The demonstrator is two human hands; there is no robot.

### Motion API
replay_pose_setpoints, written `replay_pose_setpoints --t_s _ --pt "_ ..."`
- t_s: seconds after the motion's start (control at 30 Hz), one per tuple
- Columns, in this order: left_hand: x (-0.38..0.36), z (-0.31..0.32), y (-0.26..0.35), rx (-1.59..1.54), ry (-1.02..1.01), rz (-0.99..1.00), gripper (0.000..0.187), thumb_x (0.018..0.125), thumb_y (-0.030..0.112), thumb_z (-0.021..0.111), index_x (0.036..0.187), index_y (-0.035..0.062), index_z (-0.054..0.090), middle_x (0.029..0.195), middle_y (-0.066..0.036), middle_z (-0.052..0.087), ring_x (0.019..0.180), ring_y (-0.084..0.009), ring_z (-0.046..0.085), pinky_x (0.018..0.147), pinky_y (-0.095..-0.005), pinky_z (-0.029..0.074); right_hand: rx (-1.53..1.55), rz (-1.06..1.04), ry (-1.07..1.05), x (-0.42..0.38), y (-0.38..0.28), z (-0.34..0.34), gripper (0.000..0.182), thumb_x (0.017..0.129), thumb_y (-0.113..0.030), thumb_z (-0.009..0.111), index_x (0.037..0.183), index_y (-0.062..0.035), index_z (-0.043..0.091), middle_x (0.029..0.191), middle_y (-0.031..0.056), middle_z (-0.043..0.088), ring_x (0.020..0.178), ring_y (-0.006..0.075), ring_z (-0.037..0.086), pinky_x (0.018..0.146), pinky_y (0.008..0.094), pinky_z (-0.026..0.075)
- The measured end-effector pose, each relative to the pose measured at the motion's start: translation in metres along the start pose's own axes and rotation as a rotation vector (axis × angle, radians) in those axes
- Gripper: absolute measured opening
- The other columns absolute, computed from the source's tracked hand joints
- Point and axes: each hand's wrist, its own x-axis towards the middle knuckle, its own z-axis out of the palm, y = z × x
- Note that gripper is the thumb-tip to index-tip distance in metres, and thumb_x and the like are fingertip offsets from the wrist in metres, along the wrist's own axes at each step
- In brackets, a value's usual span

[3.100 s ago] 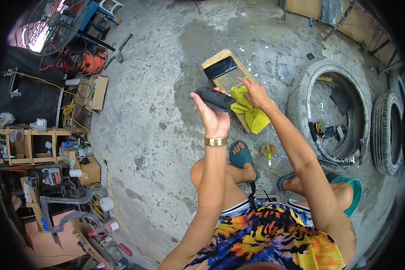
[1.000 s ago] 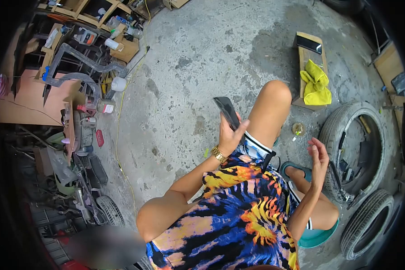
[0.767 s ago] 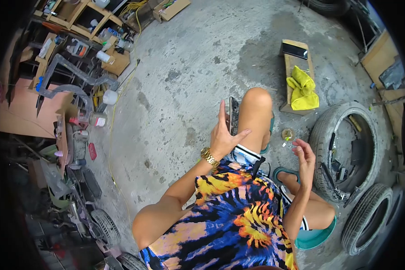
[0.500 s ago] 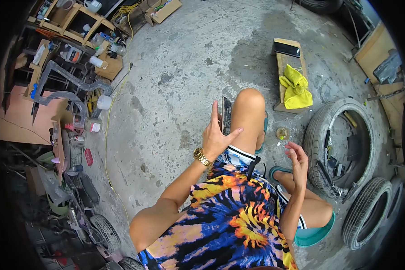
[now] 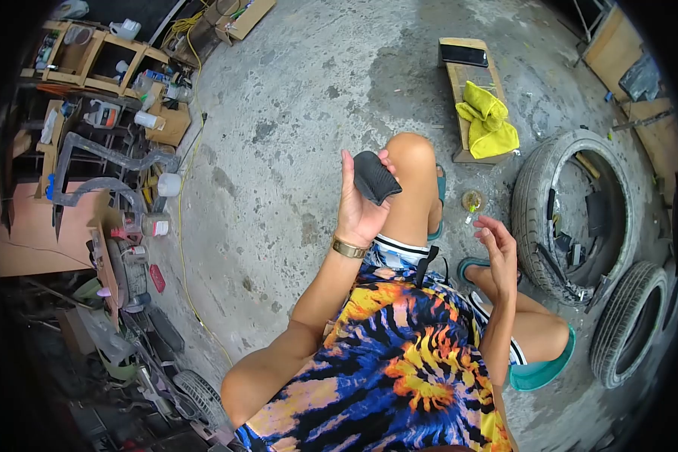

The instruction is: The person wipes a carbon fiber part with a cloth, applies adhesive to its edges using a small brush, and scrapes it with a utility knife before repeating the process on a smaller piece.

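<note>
A dark curved piece of ribbed rubber [image 5: 376,178] rests across the palm of my left hand [image 5: 361,215], held by the curled fingers with the thumb raised at its left side. Its ribbed face is turned up toward me, beside my raised knee. My right hand [image 5: 499,252] hovers over my other leg, fingers loosely bent and apart, with nothing in it. Just beyond it on the floor is a small round clear container [image 5: 471,201] with yellowish contents.
On a low wooden bench [image 5: 471,68] lie a phone [image 5: 463,55] and a yellow cloth [image 5: 490,124]. A large tire [image 5: 532,218] with loose pieces inside and a smaller tire [image 5: 618,331] are at right. Cluttered shelves [image 5: 90,64] line the left; a yellow cord [image 5: 181,226] crosses the floor.
My left hand has rolled palm up, turning the rubber piece from edge-on to its broad ribbed face. My right hand has stayed nearly in place. The view has shifted slightly.
</note>
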Motion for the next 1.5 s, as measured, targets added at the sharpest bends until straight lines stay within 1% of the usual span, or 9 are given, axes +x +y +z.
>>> replay_pose_setpoints --t_s 0.47,0.7,0.83,0.93,1.07,1.2,1.37,1.43,1.5 --pt "0.009 -0.005 -0.003 0.057 0.090 0.089 0.056 0.090 0.056 0.057 0.113 0.0042 0.054 0.098 -0.006 0.064 0.094 -0.0206 0.063 0.082 -0.0348 0.057 0.035 0.032 0.017 0.006 0.004 0.008 0.030 0.096 -0.014 0.054 0.121 0.0028 0.058 0.114 0.0095 0.065 0.097 0.0146 0.059 0.090 0.0291 0.046" --pt "0.013 0.006 -0.041 0.326 0.106 0.347 0.064 0.092 0.052 0.056 0.137 0.0098 0.038 0.109 -0.005 0.058 0.102 -0.0190 0.058 0.090 -0.0360 0.051 0.414 -0.698 0.129 0.054 -0.072 0.107 0.063 0.097 -0.045 0.048 0.138 0.0031 0.042 0.150 0.0214 0.034 0.139 0.0298 0.036 0.112 0.0411 0.029" --pt "0.017 0.016 -0.061 0.382 0.098 0.330 0.072 0.093 0.053 0.055 0.145 0.0118 0.028 0.116 -0.004 0.053 0.109 -0.0167 0.054 0.097 -0.0361 0.046 1.078 -0.407 0.099 0.071 -0.102 0.132 0.046 0.101 -0.038 0.046 0.122 0.0023 0.049 0.116 0.0152 0.057 0.086 0.0152 0.061 0.075 0.0267 0.050" --pt "0.011 0.022 -0.066 0.493 0.073 0.377 0.074 0.091 0.054 0.057 0.145 0.0115 0.030 0.129 -0.007 0.049 0.120 -0.0198 0.048 0.106 -0.0393 0.038 1.160 -0.407 0.083 0.084 -0.111 0.128 0.037 0.100 -0.036 0.052 0.111 -0.0006 0.051 0.091 0.0062 0.055 0.057 0.0047 0.043 0.052 0.0191 0.039" --pt "-0.021 -0.033 -0.025 1.099 -0.078 0.403 0.069 0.095 0.053 0.052 0.137 -0.0002 0.038 0.135 -0.015 0.046 0.126 -0.0208 0.043 0.109 -0.0402 0.035 1.138 -0.417 0.032 0.091 -0.129 0.127 0.031 0.098 -0.031 0.057 0.112 -0.0023 0.054 0.082 0.0025 0.053 0.051 0.0022 0.036 0.046 0.0178 0.033" --pt "-0.062 -0.233 0.042 1.555 0.472 0.129 0.060 0.100 0.046 0.045 0.139 -0.0004 0.040 0.138 -0.014 0.048 0.125 -0.0264 0.047 0.110 -0.0429 0.033 1.060 -0.419 -0.055 0.080 -0.132 0.126 0.031 0.097 -0.030 0.058 0.111 -0.0025 0.054 0.082 0.0024 0.053 0.051 0.0020 0.035 0.046 0.0181 0.032" --pt "-0.106 -0.184 0.020 0.865 0.247 -0.359 0.066 0.100 0.050 0.040 0.143 -0.0009 0.036 0.145 -0.016 0.041 0.133 -0.0276 0.041 0.113 -0.0430 0.029 1.060 -0.499 -0.047 0.088 -0.108 0.130 0.037 0.099 -0.034 0.053 0.115 -0.0011 0.053 0.084 0.0044 0.052 0.054 0.0022 0.037 0.048 0.0178 0.032" --pt "-0.105 -0.071 0.036 1.394 0.086 -0.163 0.077 0.093 0.046 0.053 0.149 0.0011 0.027 0.151 -0.017 0.035 0.138 -0.0300 0.036 0.113 -0.0433 0.028 1.004 -0.462 -0.080 0.086 -0.111 0.120 0.044 0.100 -0.040 0.047 0.116 0.0007 0.052 0.086 0.0054 0.051 0.056 0.0030 0.037 0.050 0.0170 0.032" --pt "-0.083 -0.009 0.036 1.944 -0.067 0.428 0.077 0.085 0.029 0.069 0.146 -0.0014 0.032 0.152 -0.017 0.033 0.141 -0.0280 0.030 0.115 -0.0435 0.025 1.029 -0.508 -0.039 0.085 -0.111 0.118 0.050 0.100 -0.045 0.042 0.117 0.0022 0.051 0.087 0.0057 0.049 0.057 0.0036 0.036 0.051 0.0171 0.032"
